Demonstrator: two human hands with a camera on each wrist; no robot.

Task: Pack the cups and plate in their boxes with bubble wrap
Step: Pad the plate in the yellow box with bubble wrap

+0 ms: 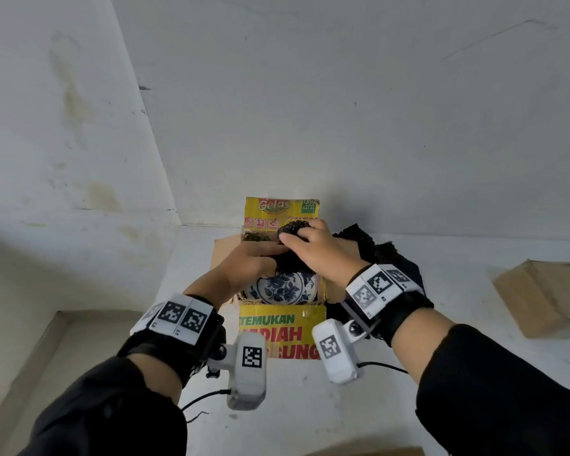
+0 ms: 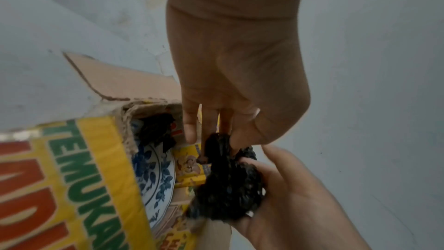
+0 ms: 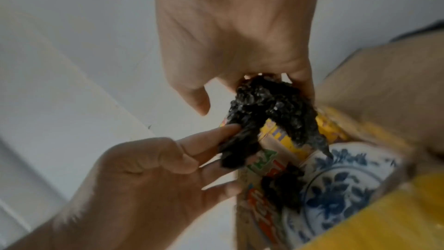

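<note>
Nearest the camera, both forearms in dark sleeves reach forward over the white bench (image 1: 441, 340), each wrist carrying a strapped camera with printed markers. Just beyond them stands the open yellow box (image 1: 282, 330), its printed front flap folded toward the viewer. Inside it the blue-and-white plate (image 1: 282, 287) stands on edge against the near wall, its floral face partly covered by the hands above.

Over the box opening the left hand (image 1: 244, 263) reaches in with its fingers (image 2: 190, 126) mostly straight and pointing down; the middle ones and the thumb pinch a dark strip of the black bubble wrap (image 2: 228, 187). The right hand (image 1: 313, 250) meets it from the other side, its fingers (image 3: 302, 83) curled round the crumpled wad of the same wrap, thumb apart from the bundle in the right wrist view. A tail of the wrap hangs down and touches the plate's rim. Both wrist views are blurred, so the exact finger contact is hard to make out.

Another dark clump lies deeper in the box beside the plate; what it covers cannot be told. More black wrap lies heaped behind the right hand. Well apart to the right lies a flat brown carton (image 1: 543, 297), cut off by the frame edge.
</note>
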